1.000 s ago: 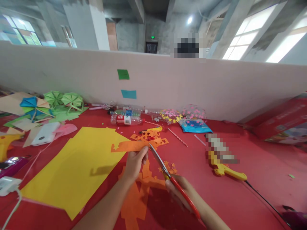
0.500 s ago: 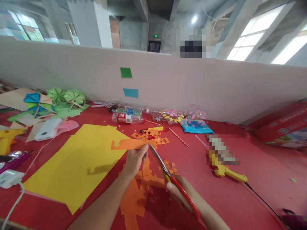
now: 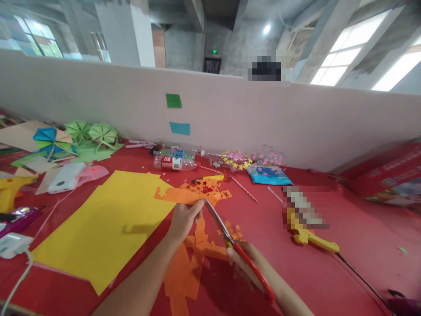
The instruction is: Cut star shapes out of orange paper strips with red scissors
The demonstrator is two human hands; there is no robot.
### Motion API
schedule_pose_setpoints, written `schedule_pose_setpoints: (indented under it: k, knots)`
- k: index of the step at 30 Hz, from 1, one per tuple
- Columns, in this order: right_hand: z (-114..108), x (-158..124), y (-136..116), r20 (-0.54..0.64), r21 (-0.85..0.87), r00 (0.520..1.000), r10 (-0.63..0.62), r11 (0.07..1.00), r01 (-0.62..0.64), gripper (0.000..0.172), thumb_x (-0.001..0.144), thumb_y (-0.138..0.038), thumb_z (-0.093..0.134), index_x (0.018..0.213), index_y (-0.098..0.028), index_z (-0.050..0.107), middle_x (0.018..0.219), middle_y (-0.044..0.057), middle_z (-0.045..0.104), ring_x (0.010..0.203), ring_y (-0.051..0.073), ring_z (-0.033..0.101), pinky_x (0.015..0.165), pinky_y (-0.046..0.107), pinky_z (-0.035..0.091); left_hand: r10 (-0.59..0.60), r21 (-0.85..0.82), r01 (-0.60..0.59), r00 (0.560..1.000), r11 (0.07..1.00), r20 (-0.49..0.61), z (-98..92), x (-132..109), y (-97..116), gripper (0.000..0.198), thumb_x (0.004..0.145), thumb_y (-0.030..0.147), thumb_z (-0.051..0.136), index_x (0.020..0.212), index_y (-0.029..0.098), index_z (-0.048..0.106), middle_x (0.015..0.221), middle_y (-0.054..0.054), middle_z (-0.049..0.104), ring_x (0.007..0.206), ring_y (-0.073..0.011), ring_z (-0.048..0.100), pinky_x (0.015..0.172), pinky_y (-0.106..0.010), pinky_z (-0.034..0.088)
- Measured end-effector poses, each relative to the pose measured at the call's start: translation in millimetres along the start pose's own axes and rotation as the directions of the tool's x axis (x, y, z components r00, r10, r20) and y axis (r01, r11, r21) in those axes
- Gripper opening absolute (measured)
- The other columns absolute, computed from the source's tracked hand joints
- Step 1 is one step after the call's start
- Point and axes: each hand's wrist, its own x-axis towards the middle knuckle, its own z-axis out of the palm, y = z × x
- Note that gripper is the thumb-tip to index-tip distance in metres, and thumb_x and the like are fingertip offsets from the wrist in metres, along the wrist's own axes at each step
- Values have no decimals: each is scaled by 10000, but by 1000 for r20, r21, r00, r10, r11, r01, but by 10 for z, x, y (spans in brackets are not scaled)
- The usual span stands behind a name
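My left hand [image 3: 186, 219] pinches a strip of orange paper [image 3: 171, 195] with a star-shaped cutout near its left end. In my right hand [image 3: 245, 259] are red-handled scissors [image 3: 253, 267], fingers wrapped round the handles. The blade tips meet the strip's right part, close to my left thumb; whether the blades are apart is hard to make out. Small orange paper stars [image 3: 234, 231] lie under the scissors. Behind the strip sit orange scraps with star holes [image 3: 223, 193]. Larger orange paper pieces [image 3: 182, 274] lie below my left hand.
A big yellow sheet [image 3: 98, 228] covers the table's left part. Plastic bottles [image 3: 187, 164] and a blue packet [image 3: 269, 174] stand along the white partition [image 3: 246, 118]. A yellow glue gun [image 3: 315, 239] with a cord lies right. Folded paper umbrellas [image 3: 102, 132] lie back left.
The orange strip's left end has shifted slightly right and tilted a little. Both hands stay almost in place, still holding the strip and the scissors.
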Motion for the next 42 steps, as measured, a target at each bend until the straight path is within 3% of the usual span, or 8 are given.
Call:
schedule_pose_setpoints:
  k: [5, 10, 22, 31, 35, 42]
  knots:
    - [-19, -8, -27, 10, 13, 998, 62, 998, -62, 392, 838, -532, 619, 666, -205, 485, 438, -81, 436, 324, 69, 350, 348, 204, 237, -31, -5, 31, 999, 1000, -7, -5, 5, 57, 326, 686, 397, 612, 482, 175, 489, 430, 29, 454, 379, -68, 382, 387, -201, 267]
    - [1, -7, -28, 15, 38, 999, 39, 999, -39, 410, 839, -542, 610, 644, -214, 460, 404, -96, 405, 309, 64, 324, 353, 211, 217, -31, -8, 31, 999, 999, -8, -8, 19, 26, 324, 690, 398, 605, 486, 179, 478, 438, 35, 463, 373, -63, 378, 388, -200, 269]
    - [24, 19, -1, -7, 20, 1000, 24, 1000, -24, 477, 823, -634, 561, 619, -222, 434, 380, -113, 358, 301, 60, 321, 408, 220, 366, -23, -8, 23, 999, 1000, 28, -27, 33, -9, 348, 724, 397, 577, 479, 179, 461, 447, 38, 450, 379, -60, 371, 402, -206, 268]
    - [21, 52, 41, -23, 2, 998, 60, 998, -60, 463, 816, -605, 585, 611, -221, 428, 397, -105, 373, 310, 65, 348, 385, 200, 341, -22, -30, 23, 1000, 999, 9, -16, 32, -11, 354, 714, 388, 593, 460, 174, 469, 421, 38, 443, 368, -63, 376, 405, -212, 272]
    - [32, 45, 41, -47, -1, 997, 54, 999, -54, 481, 801, -647, 564, 619, -223, 430, 388, -116, 349, 287, 59, 316, 390, 208, 369, -8, -42, 9, 1000, 999, 27, -37, 45, -58, 358, 726, 383, 586, 459, 175, 470, 423, 37, 445, 374, -65, 378, 405, -213, 268]
    - [52, 40, 95, -82, 4, 996, 40, 999, -39, 533, 770, -723, 531, 626, -216, 449, 373, -108, 368, 278, 53, 300, 359, 201, 307, 17, -31, -17, 1000, 999, 7, -48, 30, -97, 423, 772, 462, 564, 464, 180, 497, 434, 30, 458, 400, -80, 402, 448, -225, 318]
